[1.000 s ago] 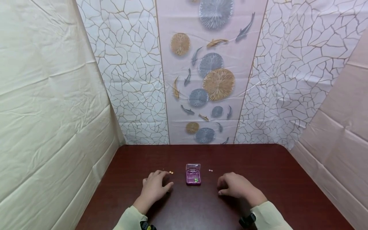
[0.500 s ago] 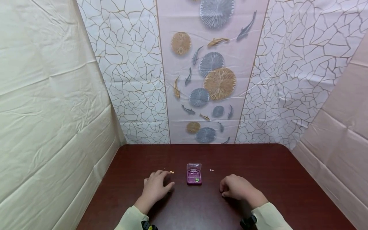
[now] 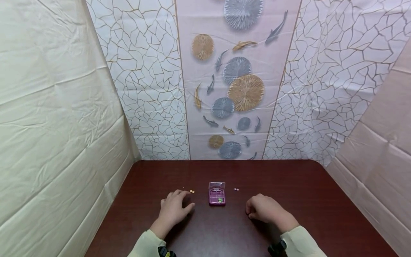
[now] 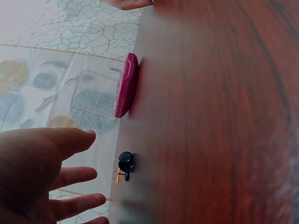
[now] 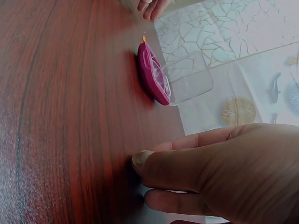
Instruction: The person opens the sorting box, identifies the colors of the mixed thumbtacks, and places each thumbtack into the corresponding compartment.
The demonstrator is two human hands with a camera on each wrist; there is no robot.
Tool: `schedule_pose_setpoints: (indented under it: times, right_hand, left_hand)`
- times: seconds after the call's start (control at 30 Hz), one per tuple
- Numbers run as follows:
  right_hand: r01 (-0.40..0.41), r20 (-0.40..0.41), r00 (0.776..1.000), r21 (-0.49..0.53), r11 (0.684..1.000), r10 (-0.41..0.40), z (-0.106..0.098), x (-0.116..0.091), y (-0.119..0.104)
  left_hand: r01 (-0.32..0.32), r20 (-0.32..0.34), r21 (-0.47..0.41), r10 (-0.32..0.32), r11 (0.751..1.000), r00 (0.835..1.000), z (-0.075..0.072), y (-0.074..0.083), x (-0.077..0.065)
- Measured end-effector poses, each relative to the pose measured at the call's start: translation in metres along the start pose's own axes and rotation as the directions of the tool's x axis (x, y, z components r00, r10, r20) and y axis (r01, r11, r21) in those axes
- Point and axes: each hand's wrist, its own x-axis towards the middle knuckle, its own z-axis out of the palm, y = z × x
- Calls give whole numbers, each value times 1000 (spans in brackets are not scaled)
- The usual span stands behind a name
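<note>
A small magenta pill case (image 3: 217, 198) stands on the table between both hands, its clear lid (image 3: 217, 185) raised. Several green pills (image 3: 220, 200) lie in its front right compartment. My left hand (image 3: 174, 208) rests left of the case, fingers loosely spread and holding nothing. Just past its index fingertip lie two orange pills (image 3: 192, 191). On the right, my right hand (image 3: 264, 208) rests with fingers loosely curled, and nothing shows in its grasp. Two pale pink pills (image 3: 236, 189) lie beyond it, nearer the case. A small dark rounded shape (image 4: 125, 162) shows past the left fingers in the left wrist view.
The dark red-brown table (image 3: 212, 235) reaches back to a patterned curtain (image 3: 224, 85). Cream cloth (image 3: 64, 117) hangs at the left, and more cloth (image 3: 379, 142) hangs at the right. Both wrists wear dark straps.
My right hand has drawn slightly to the right, with its fingers a little more curled. The left hand, case and pills stay in place; the head view shifts slightly.
</note>
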Motion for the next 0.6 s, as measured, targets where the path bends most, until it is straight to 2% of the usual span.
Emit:
schedule_pose_setpoints:
  times: [0.27, 0.6]
  right_hand:
    - [5, -30, 1000, -27, 1000, -6, 2, -3, -1]
    - [-13, -6, 1000, -1, 1000, 13, -2, -2, -2]
  left_hand:
    - [11, 2, -1, -11, 1000, 1000, -2, 0, -2]
    - [15, 5, -4, -15, 1000, 1000, -1, -1, 0]
